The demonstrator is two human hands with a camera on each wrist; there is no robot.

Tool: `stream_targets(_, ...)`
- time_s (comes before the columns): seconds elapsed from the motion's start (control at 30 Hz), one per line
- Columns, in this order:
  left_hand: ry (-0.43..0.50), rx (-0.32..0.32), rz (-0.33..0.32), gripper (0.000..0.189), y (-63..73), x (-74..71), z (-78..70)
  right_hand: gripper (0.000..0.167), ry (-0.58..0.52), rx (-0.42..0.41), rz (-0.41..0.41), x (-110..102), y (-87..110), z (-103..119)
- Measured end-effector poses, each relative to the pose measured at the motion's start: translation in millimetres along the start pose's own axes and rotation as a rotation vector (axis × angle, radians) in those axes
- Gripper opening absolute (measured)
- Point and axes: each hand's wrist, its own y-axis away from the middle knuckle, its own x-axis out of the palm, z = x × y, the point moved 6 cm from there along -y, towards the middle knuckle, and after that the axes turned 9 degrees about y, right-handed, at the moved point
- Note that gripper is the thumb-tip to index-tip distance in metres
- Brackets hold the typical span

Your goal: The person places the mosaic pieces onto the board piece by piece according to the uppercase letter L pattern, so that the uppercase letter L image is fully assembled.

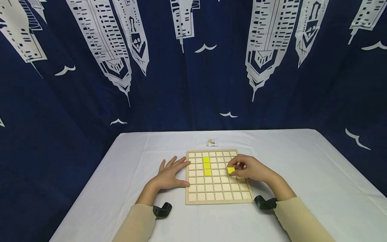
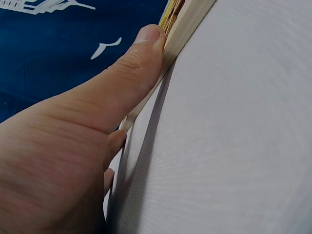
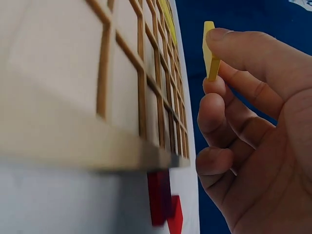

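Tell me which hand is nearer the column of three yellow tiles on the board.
Left, narrowly. The left hand rests against the board's left edge, beside the yellow column; the right hand pinches a loose yellow tile over the right side.

1. Head view: bright, even light from above; faint shadows under the hands on the white surface [image 1: 272, 161].
2. The backdrop's edges bow outward.
3. In the right wrist view, the board's [image 3: 73, 141] near rim blurs.
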Motion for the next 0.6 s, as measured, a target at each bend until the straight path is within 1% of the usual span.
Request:
stream_targets(0.1,-0.002,0.003,0.002,0.088,0.4,0.1,-1.0,0.025,0.02,0.001,-0.008,5.2,-3.9,3.7)
stream_targets(0.2,-0.006,0.0,0.002,0.088,0.6,-0.1,-1.3,0.024,0.018,-0.008,-0.004,10.3,-7.8,8.8)
stream_targets(0.37,-0.005,-0.007,0.0,0.088,0.8,-0.3,-1.6,0.024,0.0,-0.062,0.004,18.7,-13.6,18.7)
stream_targets(0.47,-0.005,-0.007,0.0,0.088,1.2,-0.4,-2.4,0.022,0.012,-0.075,0.007,24.6,-17.8,21.5)
stream_targets(0.6,-0.006,-0.007,0.001,0.088,1.1,-0.4,-2.5,0.021,0.028,-0.072,0.007,31.4,-21.5,24.9)
